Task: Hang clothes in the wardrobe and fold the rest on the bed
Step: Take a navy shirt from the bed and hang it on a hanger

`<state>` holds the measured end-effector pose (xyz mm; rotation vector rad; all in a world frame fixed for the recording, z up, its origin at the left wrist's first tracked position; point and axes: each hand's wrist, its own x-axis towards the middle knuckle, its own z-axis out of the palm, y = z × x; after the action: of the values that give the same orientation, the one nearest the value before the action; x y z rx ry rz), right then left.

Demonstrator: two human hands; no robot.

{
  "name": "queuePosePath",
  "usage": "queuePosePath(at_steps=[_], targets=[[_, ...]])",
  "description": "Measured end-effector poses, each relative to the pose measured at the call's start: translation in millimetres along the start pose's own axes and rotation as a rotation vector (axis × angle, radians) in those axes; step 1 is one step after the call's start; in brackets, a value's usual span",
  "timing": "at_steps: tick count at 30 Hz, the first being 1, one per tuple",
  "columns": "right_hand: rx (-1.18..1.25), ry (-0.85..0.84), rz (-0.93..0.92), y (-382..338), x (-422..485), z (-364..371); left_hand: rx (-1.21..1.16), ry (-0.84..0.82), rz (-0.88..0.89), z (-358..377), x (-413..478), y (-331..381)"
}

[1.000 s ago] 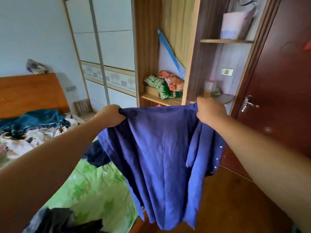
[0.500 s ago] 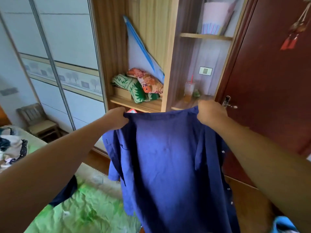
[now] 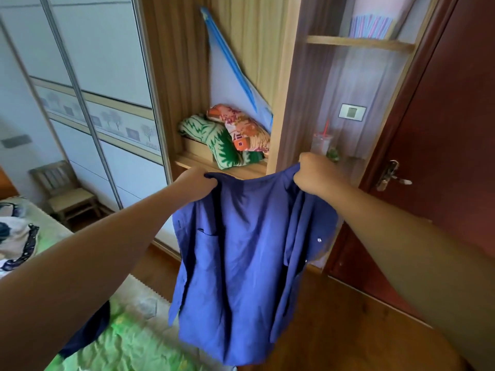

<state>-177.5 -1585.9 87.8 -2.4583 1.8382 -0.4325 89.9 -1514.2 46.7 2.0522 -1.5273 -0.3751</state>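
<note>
Now both hands, left hand (image 3: 199,183) and right hand (image 3: 317,174), grip one blue shirt (image 3: 241,263) by its top edge at centre frame; it hangs free above bare wooden floor (image 3: 334,330), beside the bed (image 3: 128,344) at lower left, before two cushions (image 3: 230,137) on the wardrobe shelf (image 3: 233,168).

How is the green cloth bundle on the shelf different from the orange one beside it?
The green bundle has a green and pale zigzag pattern; the orange bundle has a floral print. The green one rests on the wooden shelf; the orange one lies partly on top of it, to its right. Both are soft rolled cloth.
</note>
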Motion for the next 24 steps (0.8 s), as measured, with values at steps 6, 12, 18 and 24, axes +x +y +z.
queuePosePath(at_steps=[6,12,18,24], targets=[[0.115,-0.051,-0.113,-8,85,15,-0.063,0.102,-0.047,9,58,12],[0.136,-0.080,-0.207,-20,150,36,-0.043,0.199,-0.158,12,98,13],[0.111,-0.087,-0.258,-41,194,55,-0.084,0.274,-0.256,5,124,6],[0.093,-0.018,-0.308,-57,236,57,-0.036,0.306,-0.272,-10,169,1]])
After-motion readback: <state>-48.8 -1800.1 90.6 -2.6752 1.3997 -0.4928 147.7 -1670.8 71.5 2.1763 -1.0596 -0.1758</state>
